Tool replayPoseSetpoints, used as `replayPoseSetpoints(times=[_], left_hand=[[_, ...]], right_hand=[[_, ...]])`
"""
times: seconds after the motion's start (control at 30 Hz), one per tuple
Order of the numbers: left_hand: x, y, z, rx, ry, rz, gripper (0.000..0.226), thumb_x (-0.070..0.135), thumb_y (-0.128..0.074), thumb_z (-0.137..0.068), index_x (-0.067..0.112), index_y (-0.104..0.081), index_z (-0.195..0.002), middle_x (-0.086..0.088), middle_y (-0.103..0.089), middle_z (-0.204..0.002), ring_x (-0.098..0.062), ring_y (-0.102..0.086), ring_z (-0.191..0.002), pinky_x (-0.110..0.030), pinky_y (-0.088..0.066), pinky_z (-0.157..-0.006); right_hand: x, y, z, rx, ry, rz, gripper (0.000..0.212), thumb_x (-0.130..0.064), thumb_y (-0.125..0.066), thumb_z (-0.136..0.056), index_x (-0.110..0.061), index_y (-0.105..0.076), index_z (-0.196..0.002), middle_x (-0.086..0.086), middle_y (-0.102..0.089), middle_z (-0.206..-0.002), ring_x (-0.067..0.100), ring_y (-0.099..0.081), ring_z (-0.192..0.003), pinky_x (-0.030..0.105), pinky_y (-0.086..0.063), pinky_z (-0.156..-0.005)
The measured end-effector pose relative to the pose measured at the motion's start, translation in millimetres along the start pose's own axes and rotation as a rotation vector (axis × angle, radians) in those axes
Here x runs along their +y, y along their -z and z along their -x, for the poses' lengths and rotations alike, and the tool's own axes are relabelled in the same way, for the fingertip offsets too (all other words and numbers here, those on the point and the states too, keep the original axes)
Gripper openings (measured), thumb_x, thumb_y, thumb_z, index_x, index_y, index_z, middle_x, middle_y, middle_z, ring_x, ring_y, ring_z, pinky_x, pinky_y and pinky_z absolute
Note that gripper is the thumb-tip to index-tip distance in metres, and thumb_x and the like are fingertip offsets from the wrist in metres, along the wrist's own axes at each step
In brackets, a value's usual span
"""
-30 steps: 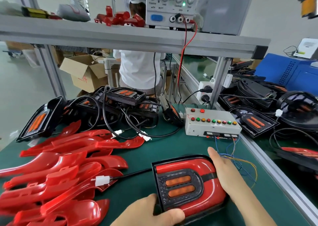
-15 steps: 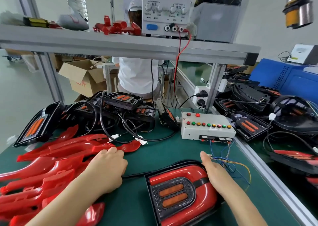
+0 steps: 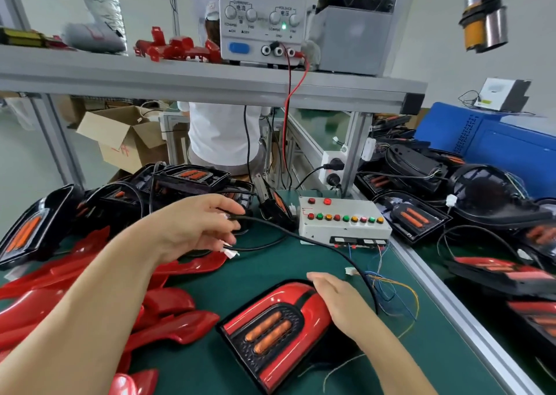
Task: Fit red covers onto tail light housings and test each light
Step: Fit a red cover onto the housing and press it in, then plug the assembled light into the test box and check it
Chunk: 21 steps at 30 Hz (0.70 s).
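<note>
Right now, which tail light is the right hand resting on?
The red-covered tail light nearest the camera; the black housings behind have no cover.

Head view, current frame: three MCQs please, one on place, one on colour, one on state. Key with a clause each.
1. Where does the power supply stand?
A. on the green mat
B. on the shelf above the bench
C. on the cardboard box

2. What colour is the cover on the tail light under the right hand?
A. blue
B. white
C. red

3. What is the left hand doing?
A. holding a black cable
B. pressing a test-box button
C. lying flat on the mat

Key:
1 B, its base sits on the grey shelf.
2 C, glossy red shows beside that hand.
3 A, the fingers curl round the cable.
</note>
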State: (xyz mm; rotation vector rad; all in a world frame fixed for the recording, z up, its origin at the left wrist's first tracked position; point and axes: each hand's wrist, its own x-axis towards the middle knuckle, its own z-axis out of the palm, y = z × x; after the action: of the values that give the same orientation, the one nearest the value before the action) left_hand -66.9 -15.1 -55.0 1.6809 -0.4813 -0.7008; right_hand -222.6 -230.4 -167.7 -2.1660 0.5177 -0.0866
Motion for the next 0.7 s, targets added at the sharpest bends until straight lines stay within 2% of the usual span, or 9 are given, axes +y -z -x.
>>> replayPoseSetpoints(times=[0.1,0.2,0.27,0.33,0.43,0.53,0.6,0.63,0.7], left_hand=[[-3,-9,-7,0.04,-0.067,0.17,0.021,-0.003,-0.059,-0.089,0.008,-0.065,-0.106,-0.013,-0.074,-0.096,-0.017,-0.072,-0.072,-0.018,-0.052,-0.049],[-5,-18,-17,0.104,-0.136,0.292,0.017,0.001,-0.062,-0.088,0.007,-0.064,-0.103,-0.013,-0.074,-0.095,-0.018,-0.073,-0.074,-0.017,-0.053,-0.051],[-5,-23,-24,0.149,-0.182,0.364,0.012,0.002,-0.064,-0.086,0.007,-0.06,-0.096,-0.015,-0.074,-0.091,-0.019,-0.072,-0.072,-0.018,-0.053,-0.052],[-4,-28,-32,0.185,-0.217,0.42,0.011,0.005,-0.068,-0.084,0.009,-0.059,-0.09,-0.012,-0.074,-0.084,-0.015,-0.07,-0.067,-0.018,-0.052,-0.051],[-4,-33,-43,0.239,-0.251,0.585,0.013,0.012,-0.072,-0.08,0.012,-0.062,-0.089,-0.003,-0.068,-0.074,-0.009,-0.064,-0.062,-0.018,-0.052,-0.054],[-5,-36,-55,0.26,-0.292,0.844,0.014,0.02,-0.066,-0.087,0.012,-0.058,-0.096,-0.001,-0.072,-0.084,-0.013,-0.071,-0.08,-0.031,-0.057,-0.071],[-9,-39,-63,0.289,-0.341,0.871,0.009,0.024,-0.058,-0.095,0.015,-0.056,-0.096,-0.002,-0.075,-0.088,-0.018,-0.072,-0.091,-0.041,-0.055,-0.081],[-12,-41,-67,0.311,-0.365,0.852,0.009,0.026,-0.056,-0.096,0.017,-0.056,-0.093,0.001,-0.073,-0.08,-0.016,-0.072,-0.086,-0.043,-0.054,-0.083],[-16,-49,-74,0.364,-0.395,0.783,0.014,0.027,-0.059,-0.095,0.018,-0.056,-0.085,0.006,-0.058,-0.06,-0.011,-0.063,-0.065,-0.041,-0.056,-0.08]], right_hand=[[1,0,1,0.024,-0.002,-0.079,0.033,-0.026,-0.039,-0.104,-0.026,-0.059,-0.13,-0.015,-0.057,-0.132,-0.001,-0.047,-0.123,0.015,-0.03,-0.101],[3,2,4,0.053,0.002,-0.205,0.026,-0.028,-0.043,-0.102,-0.036,-0.063,-0.115,-0.02,-0.063,-0.12,-0.005,-0.054,-0.114,0.012,-0.036,-0.094],[3,6,6,0.143,0.0,-0.37,0.022,-0.024,-0.049,-0.099,-0.036,-0.067,-0.103,-0.014,-0.069,-0.111,-0.001,-0.059,-0.108,0.018,-0.041,-0.096],[3,15,9,0.306,0.011,-0.56,0.021,-0.017,-0.052,-0.098,-0.025,-0.071,-0.096,-0.003,-0.074,-0.1,0.012,-0.065,-0.102,0.028,-0.048,-0.096],[4,35,16,0.516,0.04,-0.72,0.025,-0.013,-0.048,-0.1,-0.017,-0.073,-0.095,0.005,-0.076,-0.087,0.018,-0.072,-0.087,0.025,-0.057,-0.078],[10,55,23,0.626,0.086,-0.831,0.027,-0.016,-0.048,-0.1,-0.02,-0.073,-0.091,0.01,-0.074,-0.078,0.019,-0.072,-0.07,0.021,-0.056,-0.057],[16,68,24,0.719,0.129,-0.808,0.025,-0.014,-0.05,-0.098,-0.021,-0.073,-0.091,0.005,-0.072,-0.075,0.015,-0.068,-0.062,0.02,-0.053,-0.05],[20,76,22,0.766,0.14,-0.737,0.024,-0.013,-0.051,-0.097,-0.022,-0.072,-0.091,0.001,-0.072,-0.074,0.013,-0.067,-0.06,0.019,-0.052,-0.048],[23,93,14,0.78,0.1,-0.464,0.018,-0.017,-0.056,-0.095,-0.026,-0.072,-0.091,-0.009,-0.071,-0.074,0.009,-0.065,-0.064,0.018,-0.05,-0.053]])
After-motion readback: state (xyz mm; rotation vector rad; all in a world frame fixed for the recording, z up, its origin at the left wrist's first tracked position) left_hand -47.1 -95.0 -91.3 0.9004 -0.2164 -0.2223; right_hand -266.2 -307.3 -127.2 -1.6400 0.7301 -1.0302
